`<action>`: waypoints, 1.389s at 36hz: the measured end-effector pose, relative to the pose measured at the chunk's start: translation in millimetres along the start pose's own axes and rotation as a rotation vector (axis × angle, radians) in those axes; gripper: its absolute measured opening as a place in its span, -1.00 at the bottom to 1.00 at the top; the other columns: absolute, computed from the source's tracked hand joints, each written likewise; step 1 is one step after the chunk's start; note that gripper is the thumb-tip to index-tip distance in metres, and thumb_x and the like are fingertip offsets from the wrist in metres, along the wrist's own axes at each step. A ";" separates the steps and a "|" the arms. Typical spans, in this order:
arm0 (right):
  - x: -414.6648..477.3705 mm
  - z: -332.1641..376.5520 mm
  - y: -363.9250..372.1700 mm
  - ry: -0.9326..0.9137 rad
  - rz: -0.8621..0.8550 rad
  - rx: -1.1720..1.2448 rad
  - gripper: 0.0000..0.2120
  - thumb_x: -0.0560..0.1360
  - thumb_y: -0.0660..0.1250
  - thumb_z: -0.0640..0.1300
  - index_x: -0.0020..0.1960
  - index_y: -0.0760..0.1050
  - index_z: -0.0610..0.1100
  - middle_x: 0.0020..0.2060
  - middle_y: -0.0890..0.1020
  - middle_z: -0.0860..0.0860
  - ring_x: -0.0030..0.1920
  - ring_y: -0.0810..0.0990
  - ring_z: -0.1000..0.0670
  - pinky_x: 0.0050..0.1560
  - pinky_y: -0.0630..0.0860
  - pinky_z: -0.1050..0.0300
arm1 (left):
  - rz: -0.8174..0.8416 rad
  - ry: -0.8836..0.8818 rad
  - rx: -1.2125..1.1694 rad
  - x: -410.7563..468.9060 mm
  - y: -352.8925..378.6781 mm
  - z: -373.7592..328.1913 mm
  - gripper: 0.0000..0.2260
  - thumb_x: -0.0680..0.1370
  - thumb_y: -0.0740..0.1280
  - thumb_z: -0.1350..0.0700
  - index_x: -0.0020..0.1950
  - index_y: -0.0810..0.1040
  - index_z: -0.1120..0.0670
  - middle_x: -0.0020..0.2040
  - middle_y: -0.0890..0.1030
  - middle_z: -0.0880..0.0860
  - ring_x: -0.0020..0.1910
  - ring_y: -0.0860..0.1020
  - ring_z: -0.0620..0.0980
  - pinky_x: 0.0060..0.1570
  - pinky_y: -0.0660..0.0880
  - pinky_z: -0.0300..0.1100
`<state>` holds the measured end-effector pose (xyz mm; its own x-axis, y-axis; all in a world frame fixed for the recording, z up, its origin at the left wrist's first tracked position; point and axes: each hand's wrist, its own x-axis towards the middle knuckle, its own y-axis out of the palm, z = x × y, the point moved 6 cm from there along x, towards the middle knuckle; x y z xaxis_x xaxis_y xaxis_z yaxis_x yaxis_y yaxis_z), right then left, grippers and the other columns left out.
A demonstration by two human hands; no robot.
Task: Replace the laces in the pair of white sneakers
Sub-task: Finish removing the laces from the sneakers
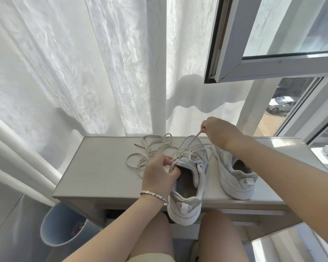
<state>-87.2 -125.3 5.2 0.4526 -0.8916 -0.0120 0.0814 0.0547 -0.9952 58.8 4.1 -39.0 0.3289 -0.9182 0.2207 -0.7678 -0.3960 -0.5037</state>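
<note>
Two white sneakers stand on a pale desk (102, 167). The nearer sneaker (189, 186) hangs with its heel over the desk's front edge, its lace partly threaded. My left hand (159, 173) grips that shoe's tongue and collar at the opening. My right hand (218, 133) is raised beyond the shoe's toe and pinches one end of its lace (194, 139), pulling it taut upward. The second sneaker (235, 174) stands to the right, partly hidden under my right forearm. A loose beige lace (150, 150) lies tangled on the desk to the left of the shoes.
White curtains (83, 63) hang behind the desk. An open window sash (273, 53) juts in at the upper right. A pale blue waste bin (62, 225) stands on the floor at the desk's left front corner. My knees are under the desk's front.
</note>
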 end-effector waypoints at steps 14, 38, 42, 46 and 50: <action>-16.7 59.2 25.3 -0.347 0.295 0.045 -0.74 0.60 0.16 -0.05 0.24 0.50 -0.02 0.27 0.47 0.08 0.32 0.35 0.01 0.30 0.27 0.07 | 0.010 -0.020 0.019 -0.2 3.0 0.9 -0.88 0.37 0.43 0.24 -0.26 0.52 0.07 -0.22 0.59 -0.09 -0.15 0.54 -0.10 -0.17 0.32 -0.51; -61.8 -7.2 -19.8 0.180 0.582 0.676 -0.69 0.56 0.25 -0.11 -0.32 0.59 -0.13 -0.56 0.45 0.02 -0.60 0.29 0.08 -0.52 0.30 0.31 | -0.071 -0.014 0.016 -1.8 2.1 1.3 -0.90 0.39 0.41 0.24 -0.26 0.55 0.07 -0.23 0.62 -0.10 -0.19 0.55 -0.11 -0.18 0.36 -0.46; -71.8 -14.5 -26.5 0.133 0.450 0.290 -0.62 0.56 0.18 0.10 -0.21 0.63 -0.09 -0.35 0.65 0.05 -0.41 0.52 0.16 -0.29 0.41 0.39 | 0.019 -0.067 -0.049 -1.9 4.4 -1.6 -0.87 0.43 0.38 0.19 -0.17 0.51 -0.04 -0.18 0.59 -0.18 -0.14 0.53 -0.31 -0.10 0.42 -0.25; -64.0 3.6 -25.7 -0.029 0.189 0.229 -0.79 0.56 0.24 -0.06 -0.01 0.61 -0.12 -0.15 0.63 0.04 -0.17 0.51 0.10 -0.16 0.39 0.31 | 0.118 -0.043 -0.205 -4.5 3.2 -13.4 -0.82 0.39 0.23 0.10 -0.11 0.51 -0.15 -0.12 0.61 -0.21 -0.09 0.54 -0.32 -0.07 0.48 -0.27; -57.0 14.5 1.7 -0.003 0.287 0.270 -0.73 0.55 0.25 -0.04 0.03 0.60 -0.22 -0.10 0.65 -0.05 -0.14 0.56 -0.01 -0.21 0.38 0.29 | 0.186 -0.004 -0.212 -6.2 3.3 -28.2 -0.86 0.43 0.22 0.04 -0.16 0.55 -0.16 -0.09 0.59 -0.23 -0.01 0.48 -0.34 -0.02 0.38 -0.34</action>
<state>-99.9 -67.9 5.6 0.4934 -0.8216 -0.2854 0.1816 0.4182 -0.8900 38.7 8.6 -18.5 0.1732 -0.9754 0.1367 -0.9129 -0.2111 -0.3495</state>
